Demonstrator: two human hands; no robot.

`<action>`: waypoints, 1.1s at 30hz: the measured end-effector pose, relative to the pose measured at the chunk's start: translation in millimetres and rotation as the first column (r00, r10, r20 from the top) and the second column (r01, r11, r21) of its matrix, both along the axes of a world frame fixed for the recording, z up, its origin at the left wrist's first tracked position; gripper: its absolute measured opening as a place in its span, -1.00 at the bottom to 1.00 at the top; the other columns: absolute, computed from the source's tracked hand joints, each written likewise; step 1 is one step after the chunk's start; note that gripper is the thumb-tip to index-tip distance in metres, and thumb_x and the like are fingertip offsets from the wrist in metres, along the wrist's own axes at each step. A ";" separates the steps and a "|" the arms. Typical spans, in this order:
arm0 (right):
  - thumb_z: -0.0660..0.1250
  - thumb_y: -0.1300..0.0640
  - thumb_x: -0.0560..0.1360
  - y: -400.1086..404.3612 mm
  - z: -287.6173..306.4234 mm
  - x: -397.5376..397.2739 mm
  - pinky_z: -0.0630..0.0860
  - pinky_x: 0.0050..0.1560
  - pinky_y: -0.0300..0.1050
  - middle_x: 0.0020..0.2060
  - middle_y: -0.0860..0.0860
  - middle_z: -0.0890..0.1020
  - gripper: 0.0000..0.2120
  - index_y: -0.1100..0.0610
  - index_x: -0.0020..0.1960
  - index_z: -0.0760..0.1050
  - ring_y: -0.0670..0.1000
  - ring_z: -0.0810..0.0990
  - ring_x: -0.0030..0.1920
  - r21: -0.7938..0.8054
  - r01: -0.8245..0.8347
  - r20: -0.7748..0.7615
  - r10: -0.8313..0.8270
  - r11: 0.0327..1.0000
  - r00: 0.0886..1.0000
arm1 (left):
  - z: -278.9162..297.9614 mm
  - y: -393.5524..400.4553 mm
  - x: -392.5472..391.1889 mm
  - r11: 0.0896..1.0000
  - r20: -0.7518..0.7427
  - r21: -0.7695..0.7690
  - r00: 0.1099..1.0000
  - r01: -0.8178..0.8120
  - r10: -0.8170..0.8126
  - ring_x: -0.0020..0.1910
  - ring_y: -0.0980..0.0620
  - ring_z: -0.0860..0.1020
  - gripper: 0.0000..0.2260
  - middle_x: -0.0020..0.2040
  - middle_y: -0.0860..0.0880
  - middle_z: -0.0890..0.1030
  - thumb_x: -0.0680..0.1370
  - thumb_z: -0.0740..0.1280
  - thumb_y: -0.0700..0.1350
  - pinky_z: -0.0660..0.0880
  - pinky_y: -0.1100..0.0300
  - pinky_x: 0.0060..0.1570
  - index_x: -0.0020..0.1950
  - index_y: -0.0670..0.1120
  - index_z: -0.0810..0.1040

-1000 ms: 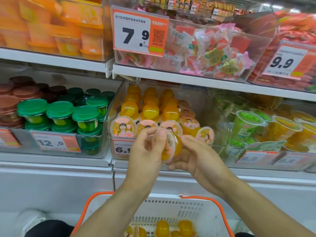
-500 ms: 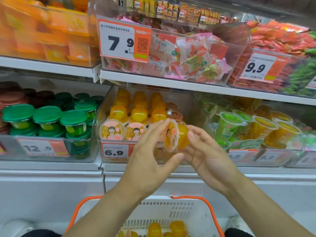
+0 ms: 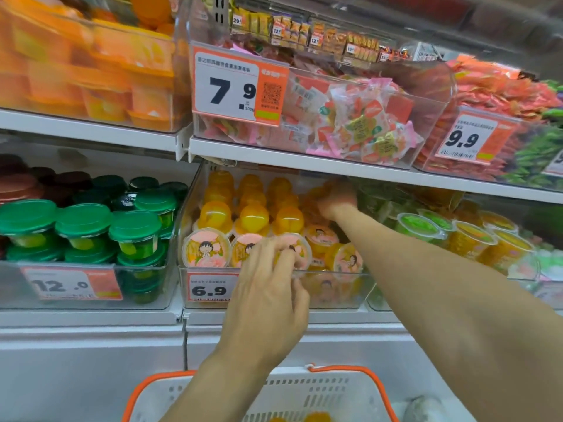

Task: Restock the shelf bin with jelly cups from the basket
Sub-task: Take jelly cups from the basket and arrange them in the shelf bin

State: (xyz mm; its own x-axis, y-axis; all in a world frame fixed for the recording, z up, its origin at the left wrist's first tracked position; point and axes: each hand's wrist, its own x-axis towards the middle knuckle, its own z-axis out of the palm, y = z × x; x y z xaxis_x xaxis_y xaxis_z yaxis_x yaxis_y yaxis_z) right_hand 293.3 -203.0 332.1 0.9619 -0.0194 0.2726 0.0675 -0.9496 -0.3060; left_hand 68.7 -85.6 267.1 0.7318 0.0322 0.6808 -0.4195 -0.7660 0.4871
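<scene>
white shelf [image 3: 91,318] carries clear jelly cup bin [image 3: 335,292].

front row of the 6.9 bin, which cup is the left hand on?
The third jelly cup from the left: the left hand's fingertips touch its pink lid. The two cups left of it stand untouched.
</scene>
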 end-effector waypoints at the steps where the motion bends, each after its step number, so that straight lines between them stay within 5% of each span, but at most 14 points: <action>1: 0.18 -0.11 0.58 3.0 -2.9 10.8 0.46 0.12 -0.15 0.22 0.16 0.57 -0.57 0.20 0.24 0.50 0.13 0.56 0.20 -0.021 0.012 -0.020 -0.012 1.000 1.000 | -2.0 0.4 1.6 1.000 -0.011 0.012 1.000 -0.005 0.005 0.21 0.04 0.38 -0.82 0.17 0.06 0.40 0.48 0.30 -0.17 0.40 0.16 0.24 0.06 -0.02 0.46; 6: 0.20 -0.19 0.43 14.6 -18.6 46.1 0.55 0.03 -0.11 0.08 0.10 0.65 -0.66 0.04 -0.05 0.57 0.09 0.61 -0.04 0.057 0.044 -0.023 -0.042 0.997 0.999 | -6.6 -1.5 6.8 0.997 -0.044 0.038 0.997 0.063 -0.061 0.14 0.05 0.41 -0.89 0.06 0.06 0.46 0.48 0.26 -0.15 0.44 0.10 0.15 -0.03 -0.02 0.51; 11: 0.22 0.06 0.58 15.5 -7.8 19.2 0.44 0.19 -0.12 0.37 0.14 0.46 -0.53 0.19 0.45 0.31 0.15 0.48 0.33 -0.083 0.002 -0.066 -0.008 0.997 0.998 | -9.6 -3.4 5.1 0.995 0.046 0.002 0.994 0.102 -0.102 -0.08 0.04 0.43 -0.94 -0.12 0.06 0.49 0.47 0.28 -0.20 0.38 0.19 -0.08 -0.12 -0.06 0.50; 15: 0.22 0.21 0.53 3.4 8.4 -46.1 0.50 0.12 -0.04 0.16 0.19 0.60 -0.69 0.19 0.25 0.50 0.22 0.57 0.16 -0.131 -0.139 0.057 0.148 0.982 0.987 | -17.0 -6.1 -2.6 0.987 0.052 -0.032 0.986 0.159 -0.157 -0.32 0.11 0.40 -0.94 -0.27 0.12 0.49 0.45 0.26 -0.15 0.38 0.16 -0.37 -0.14 -0.02 0.50; 19: 0.27 0.20 0.39 -19.7 -12.7 -127.6 0.39 -0.11 0.07 -0.11 0.07 0.60 -0.81 0.09 -0.03 0.56 0.20 0.53 -0.09 -0.347 -0.286 0.415 0.419 0.893 0.807 | -43.3 -14.1 -16.9 0.974 -0.106 -0.160 0.978 0.161 -0.179 -0.42 0.04 0.43 -0.86 -0.39 0.10 0.44 0.46 0.24 -0.11 0.33 0.07 -0.45 0.00 0.03 0.44; 21: 0.23 0.20 0.37 -23.4 -36.4 -174.4 0.37 -0.18 0.08 -0.16 0.09 0.55 -0.84 0.12 -0.09 0.53 0.19 0.48 -0.14 -0.361 -0.448 0.441 0.573 0.818 0.690 | -71.1 -15.4 -25.3 0.982 -0.257 -0.136 0.953 0.131 -0.163 -0.38 -0.03 0.48 -0.82 -0.36 0.07 0.49 0.49 0.21 -0.10 0.31 0.05 -0.42 0.08 0.01 0.41; 24: 0.27 0.25 0.36 -20.9 -97.6 -226.8 0.44 -0.19 0.04 -0.15 0.09 0.54 -0.83 0.17 -0.06 0.52 0.17 0.50 -0.14 -0.256 -0.648 0.309 0.696 0.717 0.648 | -134.4 -1.5 -37.2 0.976 -0.603 0.187 0.798 0.113 0.023 -0.13 -0.12 0.59 -0.69 -0.09 -0.05 0.63 0.54 0.18 -0.08 0.42 0.05 -0.24 0.28 -0.05 0.37; 26: 0.30 0.24 0.38 -17.4 -145.4 -250.3 0.47 -0.18 -0.02 -0.08 0.07 0.55 -0.77 0.13 0.03 0.52 0.15 0.56 -0.09 -0.183 -0.705 0.085 0.726 0.685 0.683 | -188.1 17.4 -53.9 0.946 -0.804 0.315 0.550 0.072 0.226 0.18 -0.15 0.54 -0.60 0.25 -0.16 0.54 0.55 0.18 -0.11 0.49 -0.02 0.10 0.39 -0.11 0.32; 29: 0.25 0.23 0.48 -15.0 -208.1 -277.8 0.49 0.02 0.03 0.19 0.05 0.48 -0.63 0.08 0.27 0.40 0.14 0.52 0.18 -0.104 -0.744 -0.382 0.664 0.660 0.642 | -264.0 44.2 -103.9 0.906 -0.903 0.415 0.161 0.088 0.398 0.47 -0.22 0.25 -0.44 0.55 -0.21 0.14 0.61 0.17 -0.04 0.31 -0.07 0.40 0.57 -0.10 0.07; 33: 0.20 0.26 0.52 -13.3 -273.6 -294.2 0.50 -0.03 0.05 0.26 0.05 0.38 -0.56 0.05 0.38 0.28 0.14 0.48 0.20 -0.026 -0.726 -0.667 0.529 0.687 0.524 | -327.9 61.4 -154.8 0.926 -0.934 0.357 0.055 0.121 0.353 0.53 -0.20 0.17 -0.31 0.58 -0.14 0.13 0.59 0.24 0.04 0.24 -0.07 0.46 0.61 0.01 -0.06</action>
